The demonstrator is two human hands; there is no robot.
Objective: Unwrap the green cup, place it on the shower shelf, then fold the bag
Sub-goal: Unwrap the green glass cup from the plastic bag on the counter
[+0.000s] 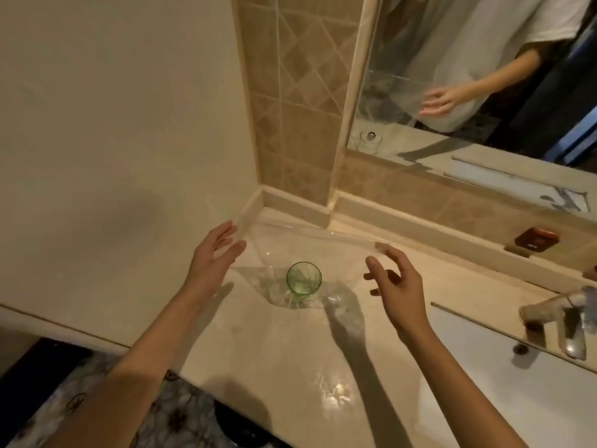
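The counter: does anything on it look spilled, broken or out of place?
Nothing looks spilled or broken. The green cup stands upright on the counter, with the clear bag loose around it. Both hands, left and right, are open and apart from it.

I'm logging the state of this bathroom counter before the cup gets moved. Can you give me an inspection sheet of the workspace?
Surface: pale stone counter, glossy, with a glare patch near the front edge.
Job's things: green cup upright on the counter, standing on the clear plastic bag, which lies opened out beneath and behind it.
Clutter: small red-brown box by the back ledge.
Hands: left hand and right hand open, either side of the cup, holding nothing.
Cables: nothing seen.
Surroundings: mirror behind, sink and faucet at right, tiled corner column.
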